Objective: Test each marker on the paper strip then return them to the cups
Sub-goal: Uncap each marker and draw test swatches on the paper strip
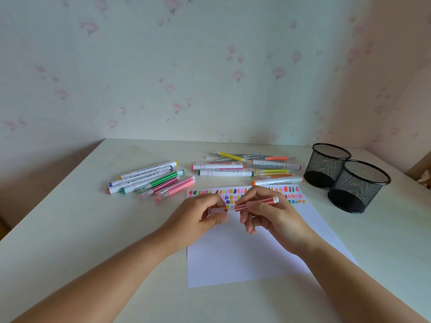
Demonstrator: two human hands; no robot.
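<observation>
- R hand [270, 215] over far part of paper [233, 259]. Its fingers [247, 196] pinch the red marker [256, 203] close to the tip end.
- Marker barrel lies roughly level. Its white butt end points R and sticks out past the hand.
- L hand [200, 217] just L of R hand. Thumb + forefinger pinch a clear cap [218, 210]; other fingers curled under.
- Marker's red tip faces the cap mouth and sits right at it. Can't tell if it is inside or just short.
- Paper: white sheet flat on worktop [93, 229], about centre.
- Swatches [291, 190]: rows of colour marks along paper's far edge (red, pink, orange, yellow, green, blue), partly hidden behind the hands.
- L pile [151, 180], beyond and L of paper: fat white markers w/ coloured ends (yellow, blue, red, green) plus slim green, magenta and pink ones. They lie roughly parallel, side by side.
- R pile [245, 167], beyond paper: looser heap of fat white markers and slim yellow, orange and red ones, some crossed. One fat white marker w/ orange ends lies just beyond paper's far edge.
- Rear cup [324, 170] + front cup [359, 191]: black mesh, upright, at R of worktop. They overlap in view; front cup stands near paper's R side.
- Wall [186, 66] behind: pale floral paper.
</observation>
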